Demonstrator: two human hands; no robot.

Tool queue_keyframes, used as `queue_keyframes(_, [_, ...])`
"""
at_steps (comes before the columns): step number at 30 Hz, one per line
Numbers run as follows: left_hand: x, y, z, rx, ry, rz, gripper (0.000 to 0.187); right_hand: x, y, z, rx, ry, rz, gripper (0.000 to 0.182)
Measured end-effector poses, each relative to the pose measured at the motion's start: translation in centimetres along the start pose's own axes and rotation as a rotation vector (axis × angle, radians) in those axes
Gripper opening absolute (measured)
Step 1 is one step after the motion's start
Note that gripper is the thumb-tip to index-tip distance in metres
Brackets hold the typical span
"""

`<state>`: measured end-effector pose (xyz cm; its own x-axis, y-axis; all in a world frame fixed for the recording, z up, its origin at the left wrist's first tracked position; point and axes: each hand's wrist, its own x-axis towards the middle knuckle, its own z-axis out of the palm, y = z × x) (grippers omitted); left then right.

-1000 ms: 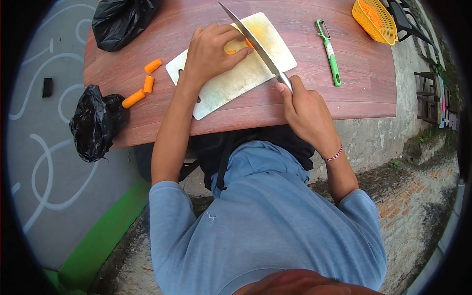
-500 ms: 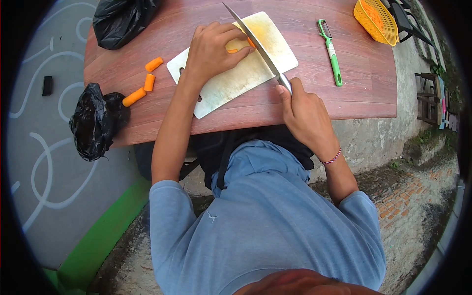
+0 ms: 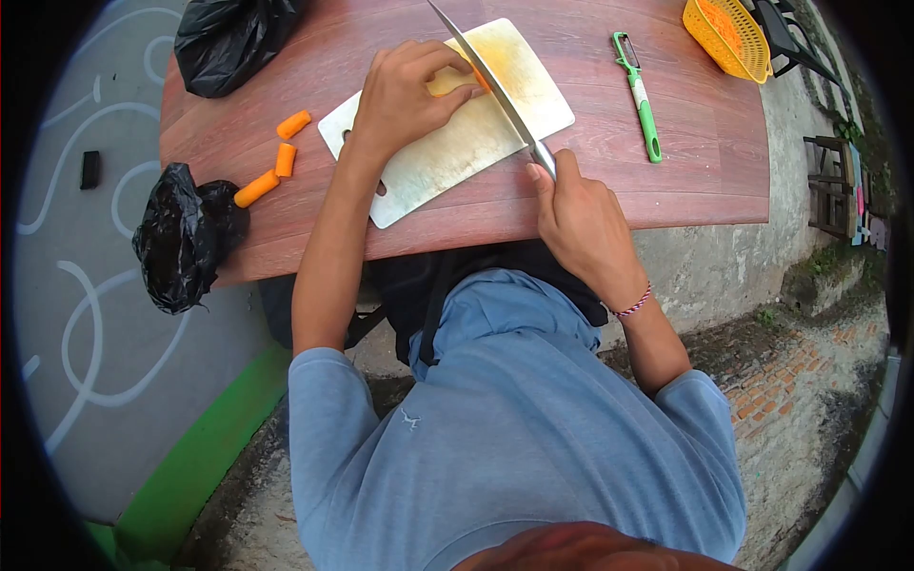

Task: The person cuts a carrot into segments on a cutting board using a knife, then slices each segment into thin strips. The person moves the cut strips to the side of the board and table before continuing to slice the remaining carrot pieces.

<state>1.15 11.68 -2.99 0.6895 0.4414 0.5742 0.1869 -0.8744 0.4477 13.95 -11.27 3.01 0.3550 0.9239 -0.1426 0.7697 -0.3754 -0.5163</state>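
A piece of carrot (image 3: pixel 481 81) lies on the white cutting board (image 3: pixel 433 176), pinched between the fingertips and thumb of my left hand (image 3: pixel 405 95). Most of the piece is hidden behind those fingers and the blade. My right hand (image 3: pixel 588 217) is wrapped round the handle of a kitchen knife (image 3: pixel 502 98). Its long blade slants across the board, tip pointing away from me, right beside my left fingertips and against the carrot. Yellow-orange stains mark the far part of the board.
Several peeled carrot pieces (image 3: pixel 286 160) lie left of the board. Black plastic bags sit at the table's left edge (image 3: pixel 190 233) and far left (image 3: pixel 233 43). A green peeler (image 3: pixel 644 109) rests to the right. A yellow basket (image 3: pixel 714 48) of orange shreds stands at the far right.
The knife and both hands have shifted only slightly. Less of the carrot shows between my left thumb and fingers. Both hands keep their hold.
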Motion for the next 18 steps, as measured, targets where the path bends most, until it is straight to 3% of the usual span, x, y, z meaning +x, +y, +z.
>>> queue_keyframes(18, [-0.08, 0.05, -0.05, -0.003, -0.013, 0.040, 0.014, -0.06, -0.68, -0.44, 0.048, -0.008, 0.014, 0.036])
